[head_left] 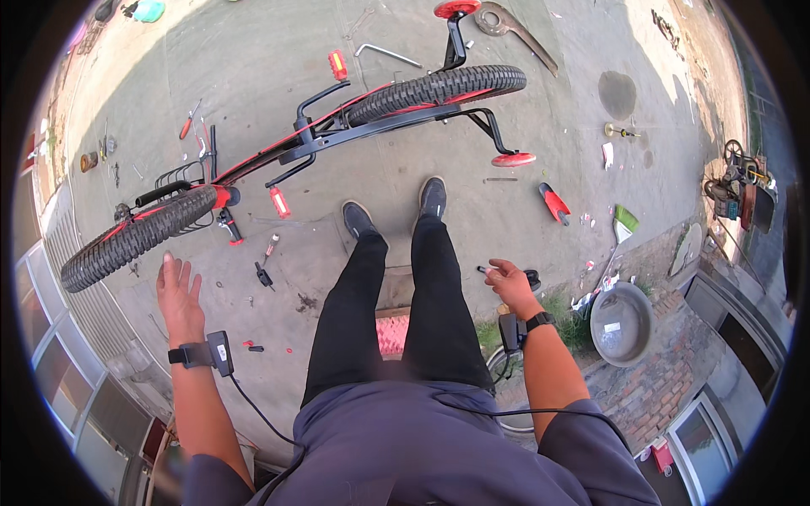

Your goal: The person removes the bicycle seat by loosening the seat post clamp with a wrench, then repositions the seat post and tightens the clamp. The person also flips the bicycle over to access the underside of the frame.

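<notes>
A child's bicycle with a red and black frame (268, 155) stretches across the ground ahead of me and appears turned upside down. Its front wheel (139, 239) is at the left, with the rear wheel (439, 91) and red training wheels (513, 159) farther right. My left hand (180, 295) is open and holds nothing, its fingers just below the front tyre and seemingly apart from it. Out to the right, my right hand (512, 285) has its fingers bent together. A small dark-and-pale thing (483, 270) shows at its fingertips, too little of it to name.
Several tools lie about: a bent metal bar (386, 56), a large wrench-like tool (519, 35), a red-handled screwdriver (186, 126). A red and black part (553, 204), a green broom (624, 224) and a grey basin (622, 324) are at the right. A wired device (221, 352) is strapped to my left wrist.
</notes>
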`<state>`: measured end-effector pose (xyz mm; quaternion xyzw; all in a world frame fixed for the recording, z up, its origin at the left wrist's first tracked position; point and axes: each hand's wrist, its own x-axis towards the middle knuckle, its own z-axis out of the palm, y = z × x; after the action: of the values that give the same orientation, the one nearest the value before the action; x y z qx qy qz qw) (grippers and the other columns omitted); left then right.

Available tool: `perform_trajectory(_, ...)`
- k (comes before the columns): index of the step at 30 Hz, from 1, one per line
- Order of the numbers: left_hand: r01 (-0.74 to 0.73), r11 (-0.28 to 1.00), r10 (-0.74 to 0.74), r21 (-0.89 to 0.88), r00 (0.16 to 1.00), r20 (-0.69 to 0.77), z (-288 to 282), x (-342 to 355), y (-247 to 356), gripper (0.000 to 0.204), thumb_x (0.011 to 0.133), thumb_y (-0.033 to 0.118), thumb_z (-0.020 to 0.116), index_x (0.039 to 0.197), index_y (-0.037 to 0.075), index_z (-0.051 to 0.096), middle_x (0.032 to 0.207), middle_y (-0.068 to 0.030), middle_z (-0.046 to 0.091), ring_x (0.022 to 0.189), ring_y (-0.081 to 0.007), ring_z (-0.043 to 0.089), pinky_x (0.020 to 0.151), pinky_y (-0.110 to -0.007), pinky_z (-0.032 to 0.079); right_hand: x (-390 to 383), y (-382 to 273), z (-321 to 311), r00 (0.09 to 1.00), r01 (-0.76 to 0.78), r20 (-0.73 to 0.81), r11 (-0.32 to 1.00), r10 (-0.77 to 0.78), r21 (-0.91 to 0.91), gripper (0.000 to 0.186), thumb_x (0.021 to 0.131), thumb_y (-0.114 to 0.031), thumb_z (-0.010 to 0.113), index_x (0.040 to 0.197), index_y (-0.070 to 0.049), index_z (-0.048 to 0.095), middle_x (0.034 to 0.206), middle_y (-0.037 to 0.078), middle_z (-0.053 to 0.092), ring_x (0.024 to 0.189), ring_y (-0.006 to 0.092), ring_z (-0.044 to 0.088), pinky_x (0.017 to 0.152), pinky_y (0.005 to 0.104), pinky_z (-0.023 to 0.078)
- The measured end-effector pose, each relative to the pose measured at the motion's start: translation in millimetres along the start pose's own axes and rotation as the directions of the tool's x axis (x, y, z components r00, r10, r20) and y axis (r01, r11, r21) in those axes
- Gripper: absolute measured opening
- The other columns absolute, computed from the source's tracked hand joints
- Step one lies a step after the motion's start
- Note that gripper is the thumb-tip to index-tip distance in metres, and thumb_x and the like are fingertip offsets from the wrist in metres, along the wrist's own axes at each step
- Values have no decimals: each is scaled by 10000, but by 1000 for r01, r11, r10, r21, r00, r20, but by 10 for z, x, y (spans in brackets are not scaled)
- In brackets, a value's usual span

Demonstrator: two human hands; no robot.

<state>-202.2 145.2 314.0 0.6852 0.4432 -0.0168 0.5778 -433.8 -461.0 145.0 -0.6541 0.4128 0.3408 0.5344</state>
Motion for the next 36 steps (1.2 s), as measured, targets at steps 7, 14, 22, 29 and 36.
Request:
perform_trajectory(7, 92, 944, -121, 317, 990, 74, 278, -664, -604, 862, 941, 421, 738, 1546, 10, 280, 1488, -179, 454, 1380, -311, 480, 1116, -502, 405, -285, 340, 29, 990, -143, 13, 981, 142, 129, 509, 977, -311, 707, 1401, -64, 571, 1171, 53, 694, 991, 141, 662, 851, 332, 519)
perform_trajectory(14, -39, 838, -135, 545, 952, 276, 1045, -1192, -875, 818, 955, 342, 734, 1562, 30, 284, 1473, -189, 497, 1324, -274, 516, 1070, -451, 439, -504, 813, -288, 984, -153, -40, 931, 176, 330, 504, 973, -313, 694, 1369, -19, 588, 1120, 85, 725, 952, 160, 686, 820, 315, 521)
perform_trajectory(22, -342, 739, -84, 581, 808, 583, 1970, -1354, -1015, 793, 953, 295, 730, 1553, 6, 300, 1457, -203, 499, 1281, -254, 534, 1049, -409, 462, -713, 1688, -576, 945, -215, -108, 838, 307, 502, 538, 983, -307, 669, 1414, -13, 536, 1176, 119, 699, 1003, 190, 689, 840, 344, 524)
perform_trajectory(29, -389, 656, -196, 647, 739, 644, 2482, -1232, -1349, 743, 950, 223, 741, 1515, -39, 334, 1394, -234, 535, 1248, -265, 560, 1065, -363, 449, -239, 2632, -401, 895, -214, -217, 801, 390, 559, 435, 1003, -309, 617, 1386, -108, 566, 1334, 100, 629, 1157, 263, 648, 941, 394, 527)
perform_trajectory(36, -372, 460, -355, 806, 755, 551, 3077, -939, -1691, 606, 1015, 325, 636, 1471, -8, 419, 1290, -168, 623, 1124, -225, 638, 937, -369, 519, 944, 3970, -93, 899, -32, -206, 526, 387, 850, 520, 930, -227, 684, 1394, -89, 493, 1420, 115, 548, 1273, 347, 563, 995, 469, 526)
